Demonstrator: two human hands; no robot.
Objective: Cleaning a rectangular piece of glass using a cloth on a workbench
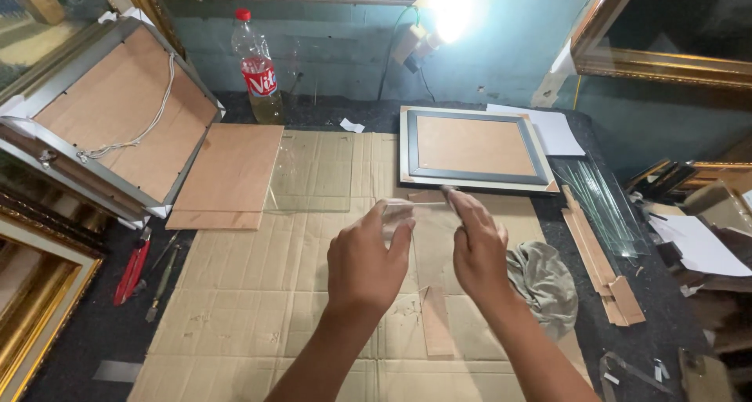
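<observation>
Your fingertips (pixel 401 214) pinch a small clear strip (pixel 415 206) of glass or plastic, left hand (pixel 366 257) gripping one end, right hand (pixel 476 249) the other, above the flattened cardboard (pixel 258 308) at centre. At one o'clock lies a dark picture frame (pixel 474 147), back up; at four o'clock, a grey rag (pixel 544 281). A brown backing board (pixel 231 175) sits at ten o'clock, a red-capped bottle (pixel 255 67) at eleven o'clock.

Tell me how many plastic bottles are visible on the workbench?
1. The clear bottle with a red cap stands upright at the back of the bench, near the wall, behind the brown backing board. Others may be hidden outside the view.
</observation>
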